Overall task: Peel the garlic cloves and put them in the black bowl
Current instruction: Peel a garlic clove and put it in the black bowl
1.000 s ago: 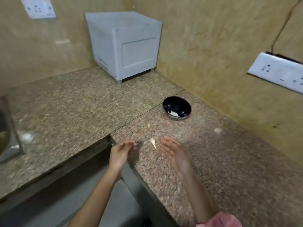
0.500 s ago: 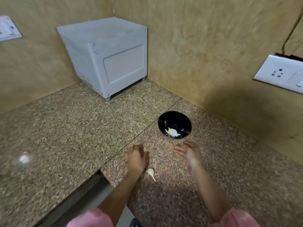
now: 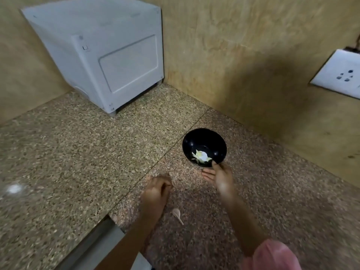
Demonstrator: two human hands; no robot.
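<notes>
The black bowl (image 3: 204,142) stands on the granite counter near the right wall, with pale garlic pieces (image 3: 201,156) in its bottom. My right hand (image 3: 221,178) is at the bowl's near side: the thumb lies over the near rim and the fingers stretch leftward just below it. My left hand (image 3: 155,190) rests knuckles-up on the counter to the left, its fingers curled under; anything beneath them is hidden. A single pale garlic clove (image 3: 177,213) with a thin tail lies on the counter between my forearms.
A grey box-shaped appliance (image 3: 109,55) fills the back corner. A white socket plate (image 3: 339,75) is on the right wall. The counter's front edge and a grey recess (image 3: 101,242) lie at the lower left.
The view has moved closer to the corner. My right hand has reached forward from just short of the bowl to its near rim. My left hand has curled tighter on the counter.
</notes>
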